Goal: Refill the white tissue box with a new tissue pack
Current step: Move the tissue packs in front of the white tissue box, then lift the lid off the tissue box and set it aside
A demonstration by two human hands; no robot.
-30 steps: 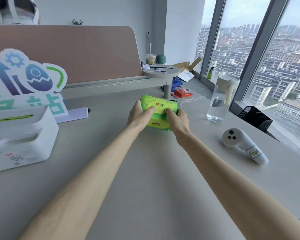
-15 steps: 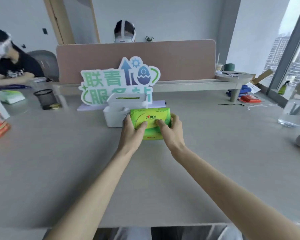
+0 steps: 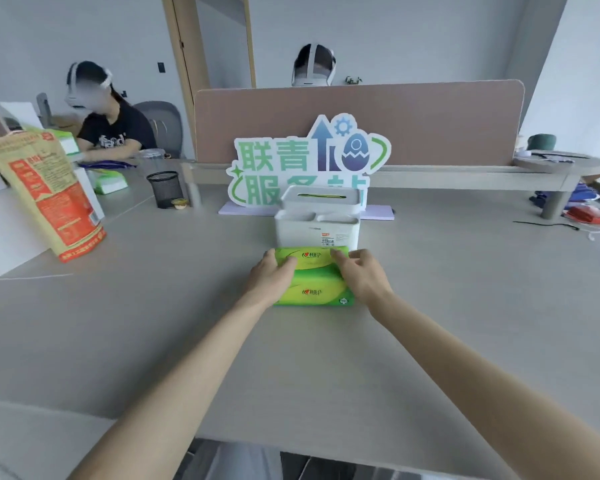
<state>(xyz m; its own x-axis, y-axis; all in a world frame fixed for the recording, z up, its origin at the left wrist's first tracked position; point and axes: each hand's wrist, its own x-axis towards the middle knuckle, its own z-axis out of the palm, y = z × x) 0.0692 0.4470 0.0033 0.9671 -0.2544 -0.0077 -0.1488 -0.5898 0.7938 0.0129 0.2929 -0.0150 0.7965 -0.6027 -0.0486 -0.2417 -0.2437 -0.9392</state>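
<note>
A green tissue pack (image 3: 313,276) lies on the grey desk, right in front of the white tissue box (image 3: 316,221). The box has a slotted lid on top and a label on its front. My left hand (image 3: 270,274) grips the pack's left end, thumb over its top. At the pack's right end my right hand (image 3: 360,276) rests with the fingers loosening, thumb on the top face. The pack's back edge touches or nearly touches the box front.
A green and white sign (image 3: 309,161) stands behind the box before a brown divider (image 3: 430,119). At the left are an orange paper bag (image 3: 45,192), a black mesh cup (image 3: 165,189) and a seated person (image 3: 108,126). The desk's near edge (image 3: 222,438) runs below my arms.
My view swung left from the window side to the white box. Both hands carried the green pack over and set it down on the desk in front of the box.
</note>
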